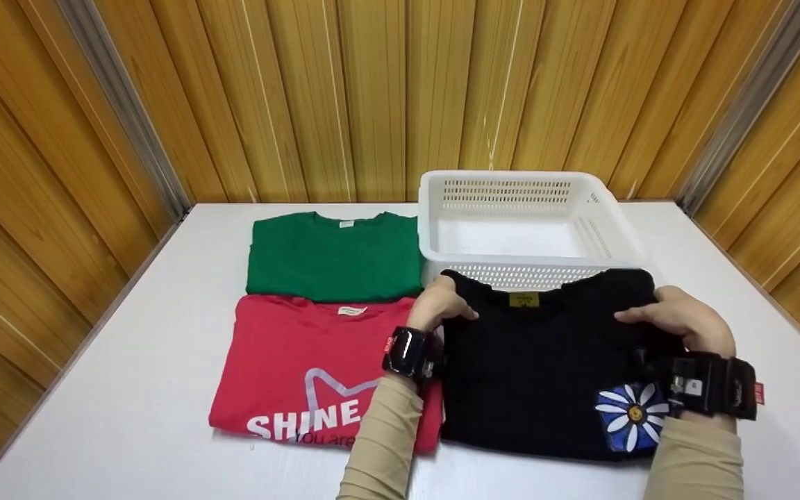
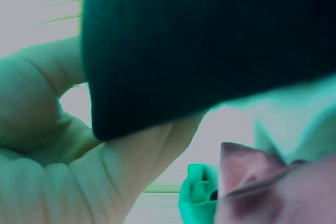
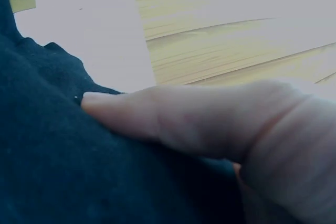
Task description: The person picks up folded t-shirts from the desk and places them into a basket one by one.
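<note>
Both hands hold a folded black T-shirt (image 1: 532,375) by its two upper corners, in front of the basket. It has a yellow neck label (image 1: 524,299) and a white daisy print on a blue patch at its lower right. My left hand (image 1: 439,304) pinches the left shoulder, thumb on top; the left wrist view shows fingers (image 2: 152,156) beneath the dark cloth (image 2: 199,40). At the other shoulder, my right hand (image 1: 692,321) grips with its thumb lying over the cloth, also plain in the right wrist view, where its fingers behind the cloth are hidden.
A white perforated plastic basket (image 1: 532,261) stands at the back of the white table (image 1: 129,361). To the left lie a folded green T-shirt (image 1: 334,257) and, nearer, a folded red T-shirt (image 1: 282,354) with printed lettering. Wood-patterned walls (image 1: 372,97) enclose the table's back and sides.
</note>
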A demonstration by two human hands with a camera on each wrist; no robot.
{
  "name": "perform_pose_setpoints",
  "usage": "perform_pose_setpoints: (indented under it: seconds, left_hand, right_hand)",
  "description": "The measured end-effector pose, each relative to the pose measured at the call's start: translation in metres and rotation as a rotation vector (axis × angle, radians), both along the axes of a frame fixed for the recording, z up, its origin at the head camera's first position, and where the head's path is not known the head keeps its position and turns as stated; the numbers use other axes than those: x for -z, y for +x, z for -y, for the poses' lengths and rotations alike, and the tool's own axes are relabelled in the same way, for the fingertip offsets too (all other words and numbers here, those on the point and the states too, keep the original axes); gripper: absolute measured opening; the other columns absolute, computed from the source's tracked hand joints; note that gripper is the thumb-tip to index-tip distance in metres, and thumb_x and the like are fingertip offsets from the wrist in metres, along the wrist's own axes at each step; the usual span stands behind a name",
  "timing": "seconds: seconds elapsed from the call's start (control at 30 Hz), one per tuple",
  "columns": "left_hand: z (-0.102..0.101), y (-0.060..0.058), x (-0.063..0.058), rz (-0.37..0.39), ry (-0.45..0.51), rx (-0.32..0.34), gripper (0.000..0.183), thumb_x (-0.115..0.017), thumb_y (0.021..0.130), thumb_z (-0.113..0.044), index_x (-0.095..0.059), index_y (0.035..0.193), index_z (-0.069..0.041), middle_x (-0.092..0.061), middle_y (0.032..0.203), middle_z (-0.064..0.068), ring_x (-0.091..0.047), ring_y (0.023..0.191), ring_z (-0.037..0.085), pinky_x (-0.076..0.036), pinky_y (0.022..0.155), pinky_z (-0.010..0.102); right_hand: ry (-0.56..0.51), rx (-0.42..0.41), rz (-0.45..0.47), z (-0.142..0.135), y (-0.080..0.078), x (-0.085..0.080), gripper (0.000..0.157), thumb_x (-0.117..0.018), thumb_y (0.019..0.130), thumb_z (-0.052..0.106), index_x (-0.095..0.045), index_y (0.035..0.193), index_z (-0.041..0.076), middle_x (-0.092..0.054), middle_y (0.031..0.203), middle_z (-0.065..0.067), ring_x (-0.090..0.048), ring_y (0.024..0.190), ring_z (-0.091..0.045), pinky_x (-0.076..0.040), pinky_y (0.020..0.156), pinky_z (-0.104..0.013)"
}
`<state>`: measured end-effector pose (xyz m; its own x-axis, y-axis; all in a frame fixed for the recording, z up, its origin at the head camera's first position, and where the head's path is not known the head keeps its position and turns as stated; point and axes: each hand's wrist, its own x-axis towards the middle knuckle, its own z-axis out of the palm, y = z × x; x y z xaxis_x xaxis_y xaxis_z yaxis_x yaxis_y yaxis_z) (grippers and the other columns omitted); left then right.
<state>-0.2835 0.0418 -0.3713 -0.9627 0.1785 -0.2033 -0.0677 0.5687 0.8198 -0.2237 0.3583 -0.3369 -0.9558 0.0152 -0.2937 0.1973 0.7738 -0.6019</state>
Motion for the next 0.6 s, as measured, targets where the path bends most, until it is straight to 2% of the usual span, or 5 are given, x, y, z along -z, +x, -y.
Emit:
perform_pose_setpoints:
  seconds: [0.17, 0.27, 0.4, 0.5, 0.6]
  left_hand:
    - [0.003, 0.003, -0.01, 0.025, -0.023, 0.032, 0.065, -0.081, 0.071, -0.008, -0.046, 0.124, 0.007, -0.048, 0.132, 0.018, -0.049, 0.116, 0.026, -0.045, 0.1, 0.033]
    - [0.007, 0.003, -0.018, 0.034, -0.096, 0.07, 0.049, -0.082, 0.072, -0.014, -0.053, 0.107, 0.003, -0.055, 0.105, 0.012, -0.055, 0.085, 0.022, -0.051, 0.072, 0.03]
    - [0.011, 0.003, -0.027, 0.057, -0.188, 0.102, 0.047, -0.085, 0.07, -0.021, -0.052, 0.096, -0.001, -0.047, 0.083, 0.007, -0.047, 0.059, 0.02, -0.043, 0.048, 0.029]
    - [0.014, 0.007, -0.033, 0.051, -0.183, 0.106, 0.05, -0.085, 0.069, -0.022, -0.052, 0.101, -0.001, -0.05, 0.088, 0.007, -0.049, 0.064, 0.019, -0.048, 0.055, 0.031]
    - [0.018, 0.012, -0.041, -0.008, -0.172, 0.123, 0.053, -0.085, 0.069, -0.021, -0.054, 0.108, -0.001, -0.059, 0.101, 0.01, -0.056, 0.08, 0.021, -0.052, 0.073, 0.034]
  right_hand:
    - [-0.022, -0.02, 0.01, 0.001, 0.002, -0.007, 0.041, -0.063, 0.088, 0.036, -0.046, 0.097, 0.0, -0.044, 0.087, -0.002, -0.046, 0.081, -0.016, -0.042, 0.069, -0.026]
    - [-0.021, -0.033, 0.012, 0.0, 0.003, -0.01, 0.045, -0.062, 0.089, 0.037, -0.048, 0.105, -0.003, -0.05, 0.09, -0.001, -0.049, 0.083, -0.014, -0.044, 0.072, -0.025]
    - [-0.035, -0.036, 0.007, -0.001, 0.006, -0.014, 0.039, -0.062, 0.09, 0.035, -0.052, 0.103, 0.0, -0.053, 0.085, 0.004, -0.052, 0.079, -0.01, -0.045, 0.07, -0.025]
    - [-0.079, -0.031, -0.002, -0.001, 0.01, -0.017, 0.034, -0.062, 0.09, 0.034, -0.054, 0.101, 0.003, -0.055, 0.081, 0.008, -0.054, 0.076, -0.006, -0.047, 0.069, -0.024]
    - [-0.127, -0.025, -0.025, -0.001, 0.014, -0.02, 0.034, -0.062, 0.09, 0.034, -0.054, 0.103, 0.004, -0.058, 0.082, 0.011, -0.057, 0.075, -0.004, -0.05, 0.069, -0.024]
